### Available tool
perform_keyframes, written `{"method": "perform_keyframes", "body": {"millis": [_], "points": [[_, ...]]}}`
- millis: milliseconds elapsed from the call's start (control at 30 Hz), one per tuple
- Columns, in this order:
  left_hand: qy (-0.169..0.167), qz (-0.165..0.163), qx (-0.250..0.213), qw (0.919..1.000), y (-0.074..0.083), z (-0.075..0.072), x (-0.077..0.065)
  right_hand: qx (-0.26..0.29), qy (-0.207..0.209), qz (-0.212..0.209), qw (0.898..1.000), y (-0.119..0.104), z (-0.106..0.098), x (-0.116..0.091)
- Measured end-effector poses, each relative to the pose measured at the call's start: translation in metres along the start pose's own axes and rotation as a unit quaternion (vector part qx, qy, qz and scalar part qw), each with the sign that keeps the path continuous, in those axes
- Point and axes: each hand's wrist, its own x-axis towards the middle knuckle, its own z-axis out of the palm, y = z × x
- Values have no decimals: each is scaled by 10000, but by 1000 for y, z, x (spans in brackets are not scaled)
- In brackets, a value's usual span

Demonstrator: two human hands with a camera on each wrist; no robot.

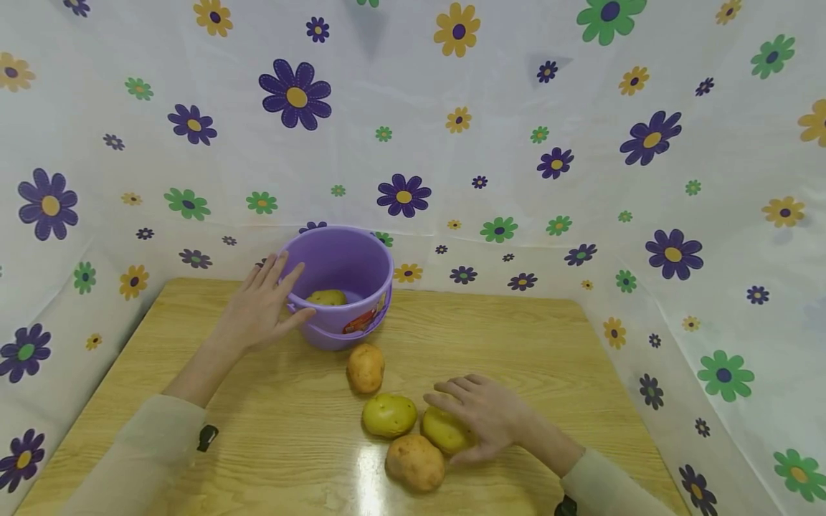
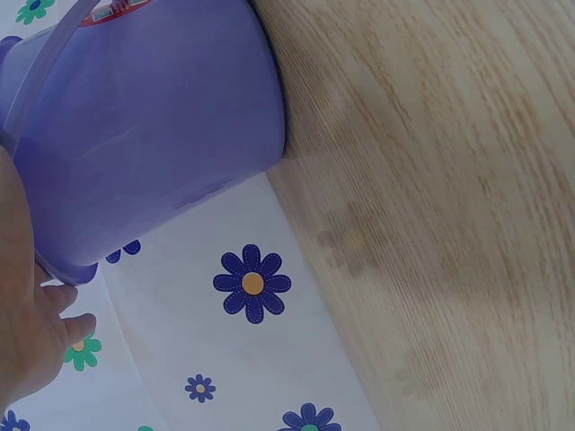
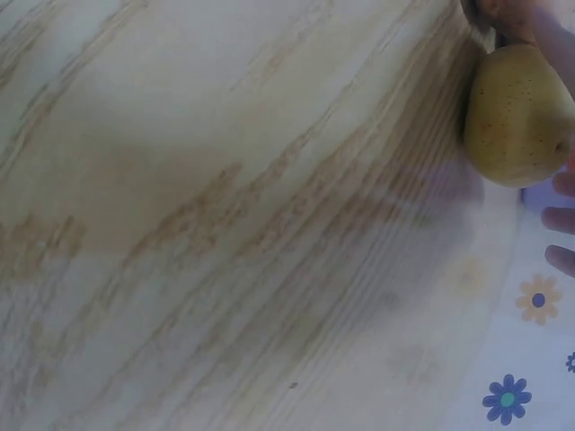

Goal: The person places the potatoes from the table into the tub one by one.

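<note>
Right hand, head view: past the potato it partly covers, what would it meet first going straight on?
Probably the brown potato nearest the purple bucket. The right hand points roughly that way, but its height is unclear, so it might pass above.

Bucket: purple inside and outside; its handle is purple as well
Sticker: mainly red
Smooth potatoes: yellow with a little green
Other potatoes: light brown
Table: yellowish wood, with grain lines
Cloth: white, printed with purple, green and orange-yellow flowers
Sleeves: pale cream
</note>
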Motion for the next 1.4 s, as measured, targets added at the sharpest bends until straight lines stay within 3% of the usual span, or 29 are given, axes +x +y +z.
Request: {"method": "perform_keyframes", "body": {"millis": [333,1100,1400], "points": [[23,17,-19,10000,-1,1,1,238,97,222,9994,-5,8,-4],[71,-3,-57,10000,0,-1,-1,347,471,291,9979,-14,23,-6],[65,16,-28,10000,1,-1,-1,452,439,376,9973,-16,25,-5]]}}
